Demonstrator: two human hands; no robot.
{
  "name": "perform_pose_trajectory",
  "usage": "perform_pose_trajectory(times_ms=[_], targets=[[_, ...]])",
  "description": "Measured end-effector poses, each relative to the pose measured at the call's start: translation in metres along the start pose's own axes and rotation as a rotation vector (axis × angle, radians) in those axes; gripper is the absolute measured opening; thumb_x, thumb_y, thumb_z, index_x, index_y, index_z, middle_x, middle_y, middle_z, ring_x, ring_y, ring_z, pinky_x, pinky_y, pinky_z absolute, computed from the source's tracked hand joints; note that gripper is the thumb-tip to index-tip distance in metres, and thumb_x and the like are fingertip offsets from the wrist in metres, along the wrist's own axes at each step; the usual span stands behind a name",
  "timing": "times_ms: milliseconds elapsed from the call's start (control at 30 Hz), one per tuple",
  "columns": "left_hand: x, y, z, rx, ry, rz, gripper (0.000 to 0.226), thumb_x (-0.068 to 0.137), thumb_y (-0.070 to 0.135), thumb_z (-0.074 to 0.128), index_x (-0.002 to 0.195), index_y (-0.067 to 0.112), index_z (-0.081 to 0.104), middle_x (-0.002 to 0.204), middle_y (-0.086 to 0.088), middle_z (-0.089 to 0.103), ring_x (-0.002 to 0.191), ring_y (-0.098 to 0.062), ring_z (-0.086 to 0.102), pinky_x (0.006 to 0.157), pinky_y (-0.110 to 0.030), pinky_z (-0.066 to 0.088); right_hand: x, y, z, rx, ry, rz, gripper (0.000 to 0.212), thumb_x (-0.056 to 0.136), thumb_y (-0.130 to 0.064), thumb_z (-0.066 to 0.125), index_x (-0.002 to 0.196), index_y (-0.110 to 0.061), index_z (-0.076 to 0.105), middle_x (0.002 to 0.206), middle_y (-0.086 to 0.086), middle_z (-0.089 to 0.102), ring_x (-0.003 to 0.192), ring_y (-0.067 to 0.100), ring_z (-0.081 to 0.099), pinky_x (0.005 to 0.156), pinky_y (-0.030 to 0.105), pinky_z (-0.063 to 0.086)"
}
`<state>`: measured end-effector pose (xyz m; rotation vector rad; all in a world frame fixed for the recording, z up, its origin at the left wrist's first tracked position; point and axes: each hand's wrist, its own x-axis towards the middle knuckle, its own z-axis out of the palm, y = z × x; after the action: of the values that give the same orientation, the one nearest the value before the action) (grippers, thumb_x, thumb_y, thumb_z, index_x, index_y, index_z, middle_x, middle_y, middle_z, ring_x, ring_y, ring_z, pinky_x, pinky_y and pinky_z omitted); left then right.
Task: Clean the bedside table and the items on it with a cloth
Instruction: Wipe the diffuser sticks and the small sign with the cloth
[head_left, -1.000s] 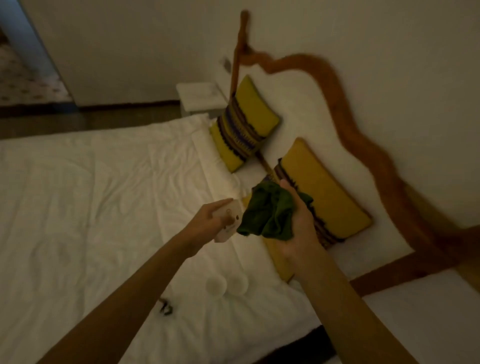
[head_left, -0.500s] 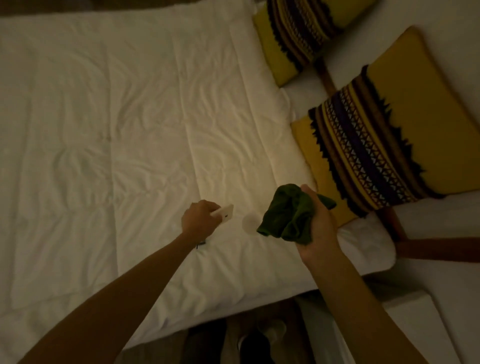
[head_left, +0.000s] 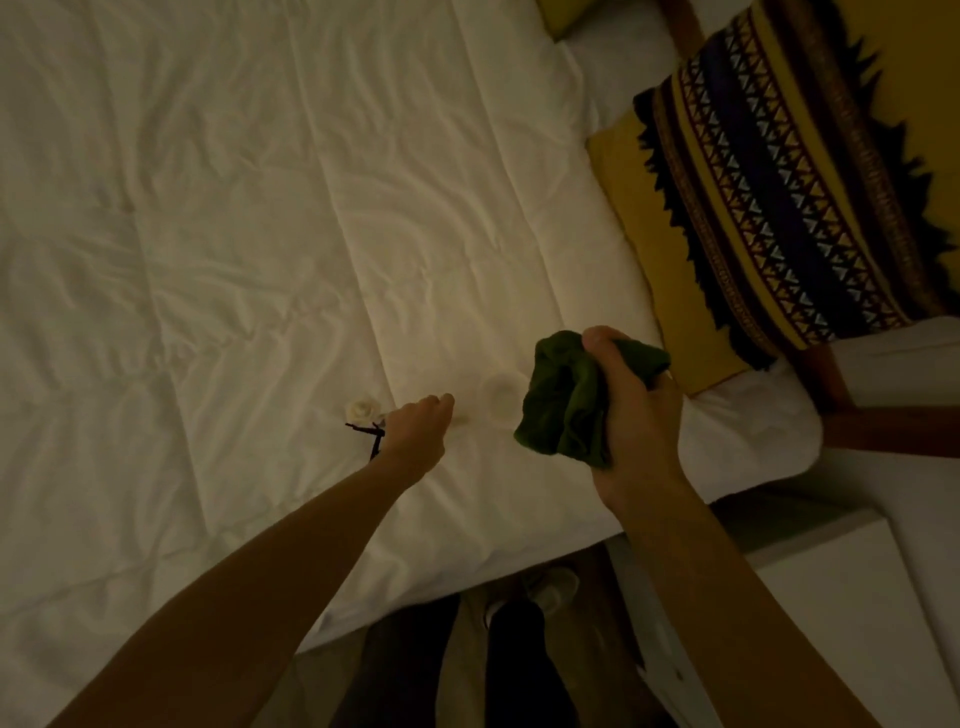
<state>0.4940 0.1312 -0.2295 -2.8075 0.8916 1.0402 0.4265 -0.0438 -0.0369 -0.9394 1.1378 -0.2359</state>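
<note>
Left hand (head_left: 418, 428), which held a small white item a second ago, now rests knuckles-down on the bed (head_left: 234, 234), fingers curled, contents indeterminate; right hand (head_left: 631, 410) grips the green cloth (head_left: 563, 402) at 3 o'clock; worktop (head_left: 841, 613) at 5 o'clock awaits wiping.

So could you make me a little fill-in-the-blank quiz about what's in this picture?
1. The right hand grips a bunched cloth whose colour is ____.
2. The left hand reaches down over the white ____.
3. The patterned yellow cushion lies at the ____ of the picture.
4. The small white rose-shaped thing lies just to the ____ of the left hand.

Missing words: green; bedding; upper right; left
</note>
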Motion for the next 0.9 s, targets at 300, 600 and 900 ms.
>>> perform_pose_trajectory(times_ms=[300, 600, 900], targets=[[-0.072, 0.002, -0.009, -0.358, 0.262, 0.122, 0.019, 0.094, 0.037, 0.056, 0.103, 0.021, 0.063, 0.103, 0.004, 0.060, 0.085, -0.013, 0.057, 0.067, -0.030, 0.052, 0.002, -0.004, 0.016, -0.053, -0.084, 0.033, 0.027, 0.088, -0.027, 0.075, 0.108, -0.009, 0.073, 0.090, 0.006, 0.078, 0.082, 0.025, 0.075, 0.072, 0.045, 0.061], [-0.106, -0.073, 0.089, -0.743, 0.089, -0.531, 0.044, 0.081, 0.039, 0.078, 0.114, 0.018, 0.057, 0.104, 0.002, 0.059, 0.091, -0.018, 0.060, 0.076, -0.031, 0.047, 0.017, 0.045, 0.014, -0.081, -0.107, 0.222, 0.037, 0.084, -0.030, 0.078, 0.113, -0.007, 0.073, 0.102, 0.011, 0.077, 0.094, 0.032, 0.075, 0.076, 0.049, 0.062], [-0.034, -0.081, 0.070, -0.902, 0.380, -0.457, 0.050, 0.075, 0.037, 0.085, 0.118, 0.017, 0.069, 0.110, -0.003, 0.056, 0.085, -0.021, 0.062, 0.072, -0.032, 0.054, 0.007, 0.085, -0.048, -0.052, -0.035, 0.305, 0.063, 0.061, -0.038, 0.083, 0.116, -0.007, 0.071, 0.108, 0.013, 0.076, 0.094, 0.031, 0.075, 0.072, 0.044, 0.062]])
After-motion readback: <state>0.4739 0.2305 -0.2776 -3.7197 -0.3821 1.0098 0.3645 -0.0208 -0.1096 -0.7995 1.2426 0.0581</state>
